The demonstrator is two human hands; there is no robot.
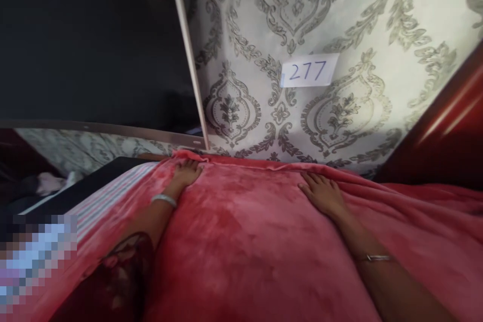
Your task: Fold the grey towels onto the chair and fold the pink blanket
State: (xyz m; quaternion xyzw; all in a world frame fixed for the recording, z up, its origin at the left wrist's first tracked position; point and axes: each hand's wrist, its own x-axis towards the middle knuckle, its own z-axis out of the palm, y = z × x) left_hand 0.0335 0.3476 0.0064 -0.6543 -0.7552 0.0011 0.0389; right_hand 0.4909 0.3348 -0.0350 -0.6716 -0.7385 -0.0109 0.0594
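Fingers (188,163) of left hand (186,175) being held loosely spread, palm down, on red blanket (245,231) near its far edge, left of frame centre. Right hand (324,195) being laid likewise, fingers slightly apart, right of centre. Blanket being seen across lower frame, being bordered by striped cloth (115,192) at left. Numbered paper (310,71) being displayed, upper right.

Wears a dark red patterned sleeve (116,276) and pale bangle (164,199) on the left. Has a silvery bracelet (379,258) on the right.

Left hand (187,173), right hand (323,192), apparently palm-down
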